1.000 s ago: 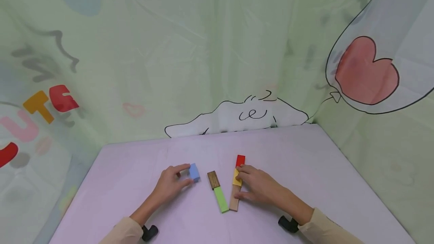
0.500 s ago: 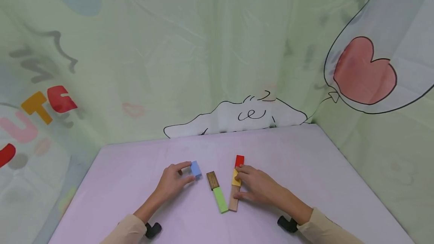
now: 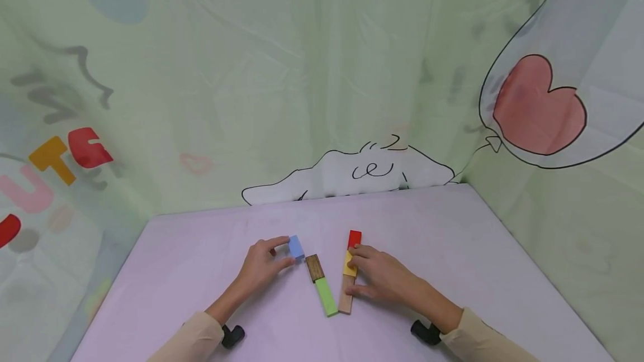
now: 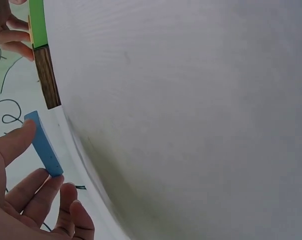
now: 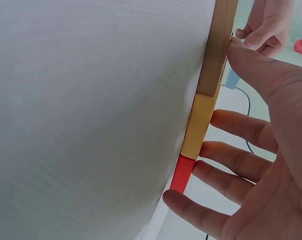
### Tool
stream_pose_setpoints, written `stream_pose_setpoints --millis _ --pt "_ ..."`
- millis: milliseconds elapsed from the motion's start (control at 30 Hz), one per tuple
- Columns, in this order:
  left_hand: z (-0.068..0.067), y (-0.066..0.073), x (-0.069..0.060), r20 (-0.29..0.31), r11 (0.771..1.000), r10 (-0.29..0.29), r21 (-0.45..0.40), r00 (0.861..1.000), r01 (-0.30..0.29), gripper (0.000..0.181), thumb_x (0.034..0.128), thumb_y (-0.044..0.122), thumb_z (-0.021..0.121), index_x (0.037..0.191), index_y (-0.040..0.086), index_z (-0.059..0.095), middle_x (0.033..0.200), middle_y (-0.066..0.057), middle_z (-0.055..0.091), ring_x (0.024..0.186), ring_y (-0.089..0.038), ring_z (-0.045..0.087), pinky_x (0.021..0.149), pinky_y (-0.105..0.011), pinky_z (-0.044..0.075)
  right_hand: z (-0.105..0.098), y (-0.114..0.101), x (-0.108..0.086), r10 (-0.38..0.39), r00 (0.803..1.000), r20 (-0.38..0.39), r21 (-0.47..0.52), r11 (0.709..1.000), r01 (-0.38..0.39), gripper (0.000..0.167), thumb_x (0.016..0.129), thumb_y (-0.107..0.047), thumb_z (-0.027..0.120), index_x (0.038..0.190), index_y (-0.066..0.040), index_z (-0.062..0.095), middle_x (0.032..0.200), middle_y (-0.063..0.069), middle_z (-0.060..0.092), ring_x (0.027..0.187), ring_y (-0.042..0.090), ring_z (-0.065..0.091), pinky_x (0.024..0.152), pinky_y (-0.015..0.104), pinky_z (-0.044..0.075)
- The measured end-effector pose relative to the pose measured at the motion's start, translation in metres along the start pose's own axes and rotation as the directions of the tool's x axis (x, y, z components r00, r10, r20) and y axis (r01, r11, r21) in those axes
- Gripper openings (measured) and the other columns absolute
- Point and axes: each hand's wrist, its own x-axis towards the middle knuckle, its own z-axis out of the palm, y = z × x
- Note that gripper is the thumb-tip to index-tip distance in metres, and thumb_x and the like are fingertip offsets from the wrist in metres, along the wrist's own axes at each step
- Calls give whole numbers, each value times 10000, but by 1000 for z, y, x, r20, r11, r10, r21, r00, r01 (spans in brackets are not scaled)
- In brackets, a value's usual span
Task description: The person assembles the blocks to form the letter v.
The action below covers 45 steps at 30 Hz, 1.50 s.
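Note:
My left hand (image 3: 264, 264) pinches a blue block (image 3: 296, 248) between thumb and fingertips. The block is beside the upper left end of a dark brown wood-grain block (image 3: 314, 268), and the left wrist view shows a small gap between them. A green block (image 3: 326, 297) meets the brown one end to end. In a second row lie a red block (image 3: 355, 238), a yellow block (image 3: 347, 270) and a light wooden block (image 3: 345, 300). My right hand (image 3: 387, 275) rests along this row, thumb at the wooden block, fairly straight fingertips touching the yellow and red ones (image 5: 182, 172).
The blocks lie on a table with a pale lilac cover (image 3: 226, 228). The two rows nearly touch at their near ends and spread apart farther back. Printed pale green curtains (image 3: 251, 99) stand behind the table and at both sides.
My left hand has carried the blue block to the right and slightly away from me, closer to the brown block. The right hand and both rows have stayed in place.

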Motion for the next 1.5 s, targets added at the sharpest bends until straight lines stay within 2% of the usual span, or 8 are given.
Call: stream_pose_setpoints --millis 233,567,800,967,1200,1500 --pt "6 4 6 9 1000 -2 -14 1000 2 536 855 256 891 1357 163 732 1162 -53 782 897 -195 569 678 -255 424 -1 1 0 -9 1000 -1 -4 1000 9 516 871 -536 832 1150 -108 760 1417 123 681 1313 311 648 1052 462 583" --pt "10 6 9 21 1000 6 -29 1000 -5 527 867 277 879 1360 166 730 1179 -66 774 916 -177 569 692 -274 436 -1 0 2 -18 1000 0 -5 1000 18 517 878 -541 824 1155 -109 758 1417 122 682 1316 313 650 1055 466 581" --pt "13 10 12 28 999 -14 -28 1000 15 521 874 282 875 1365 184 729 1161 -57 775 899 -155 554 696 -273 436 -1 -1 2 -4 1000 9 -8 1000 4 525 867 -543 834 1162 -115 761 1423 117 678 1317 305 650 1053 459 583" --pt "14 8 15 41 1000 4 -24 999 -3 521 881 295 867 1367 173 727 1149 -80 772 880 -152 543 680 -267 431 -1 0 1 2 1000 10 -10 1000 -2 526 864 -542 837 1164 -116 763 1426 118 677 1315 305 649 1051 460 585" --pt "17 5 19 54 1000 8 -26 999 -7 532 879 325 870 1367 165 727 1208 -48 790 883 -149 556 690 -261 421 -2 -1 1 12 1000 11 1 1000 -12 528 855 -533 847 1166 -114 765 1423 120 680 1321 314 649 1050 466 585" --pt "20 4 22 64 1000 6 -7 998 -5 538 879 330 870 1366 151 725 1103 -68 779 871 -138 538 679 -258 415 1 1 2 -5 1000 -10 -1 1000 5 530 856 -546 843 1152 -112 771 1403 122 692 1313 318 657 1050 464 585"
